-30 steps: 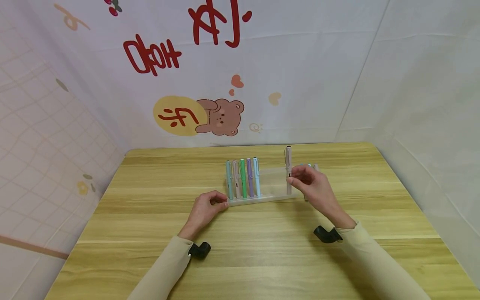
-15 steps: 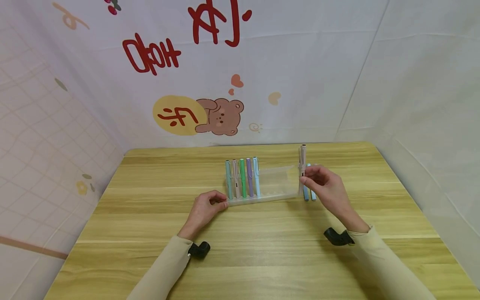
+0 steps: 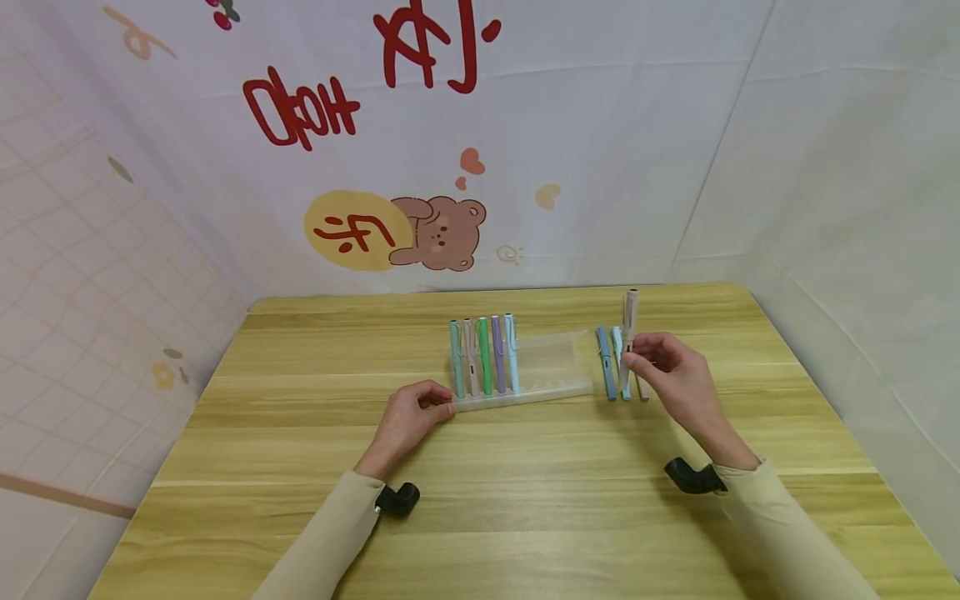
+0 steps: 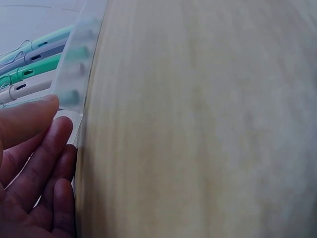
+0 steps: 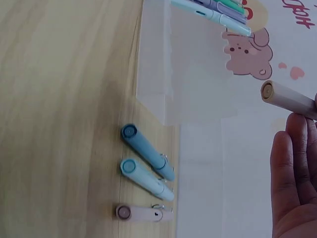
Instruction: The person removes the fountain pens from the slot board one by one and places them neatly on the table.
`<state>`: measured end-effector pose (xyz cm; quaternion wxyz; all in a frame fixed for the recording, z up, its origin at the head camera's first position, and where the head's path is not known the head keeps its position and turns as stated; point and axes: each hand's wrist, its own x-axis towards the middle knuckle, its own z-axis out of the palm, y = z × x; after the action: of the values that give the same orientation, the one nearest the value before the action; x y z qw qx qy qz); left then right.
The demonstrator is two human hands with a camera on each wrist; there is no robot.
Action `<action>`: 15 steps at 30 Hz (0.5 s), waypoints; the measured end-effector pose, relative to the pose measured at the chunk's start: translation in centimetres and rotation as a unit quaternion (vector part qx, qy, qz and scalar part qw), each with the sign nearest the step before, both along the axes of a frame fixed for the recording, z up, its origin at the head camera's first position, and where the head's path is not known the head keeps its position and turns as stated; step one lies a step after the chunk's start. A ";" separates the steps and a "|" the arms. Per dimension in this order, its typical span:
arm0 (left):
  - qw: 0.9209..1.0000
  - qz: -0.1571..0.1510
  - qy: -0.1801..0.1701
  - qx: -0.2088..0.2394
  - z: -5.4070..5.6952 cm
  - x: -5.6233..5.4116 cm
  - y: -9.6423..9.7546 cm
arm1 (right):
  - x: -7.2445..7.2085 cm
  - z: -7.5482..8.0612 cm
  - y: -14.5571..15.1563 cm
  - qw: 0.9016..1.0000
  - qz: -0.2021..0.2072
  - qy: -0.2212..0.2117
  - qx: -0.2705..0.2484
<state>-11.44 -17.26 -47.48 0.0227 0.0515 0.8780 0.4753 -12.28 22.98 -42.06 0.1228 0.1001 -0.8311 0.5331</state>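
A clear plastic pen rack (image 3: pixel 550 364) stands on the table, with several capped pens upright in its left half: teal, beige, green (image 3: pixel 485 357), purple and light blue (image 3: pixel 512 354). At the rack's left end, my left hand (image 3: pixel 407 422) pinches the corner between thumb and fingers; the left wrist view shows the thumb against its edge. My right hand (image 3: pixel 681 387) holds a pale beige pen (image 3: pixel 631 315) upright, off to the right of the rack. Below it a blue pen (image 3: pixel 607 365), a light blue pen (image 5: pixel 143 177) and a pinkish-beige pen (image 5: pixel 143 213) lie side by side.
The wooden table (image 3: pixel 525 500) reaches back to a white printed cloth (image 3: pixel 615 150) that hangs behind and along both sides. The rack's right half has a row of slots along its base.
My right hand has carried the beige pen rightward, from in front of the rack's right end to above the lying pens. The left hand stays at the rack's corner.
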 end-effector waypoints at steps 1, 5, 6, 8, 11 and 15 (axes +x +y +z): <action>1.000 -0.001 0.000 0.001 0.0 0.0 0.0 | 0.0 -0.1 0.2 1.000 -0.003 0.000 0.002; 1.000 -0.002 -0.001 0.007 -0.1 0.0 0.0 | -0.1 -0.3 1.0 1.000 -0.013 0.002 0.007; 1.000 -0.002 -0.002 0.008 -0.1 0.0 0.0 | -0.1 -0.4 1.2 1.000 -0.015 0.001 0.007; 1.000 -0.001 -0.003 0.009 0.0 0.0 0.0 | 0.0 -0.4 1.5 1.000 -0.019 -0.001 0.011; 1.000 -0.002 -0.004 0.009 0.0 0.0 0.0 | 0.0 -0.5 1.9 1.000 -0.024 -0.005 0.015; 1.000 -0.002 -0.003 0.007 0.0 0.0 0.0 | 0.1 -0.7 2.5 1.000 -0.026 -0.011 0.015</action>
<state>-11.47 -17.24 -47.45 0.0264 0.0518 0.8745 0.4816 -12.18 25.52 -42.78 0.1257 0.0747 -0.8425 0.5185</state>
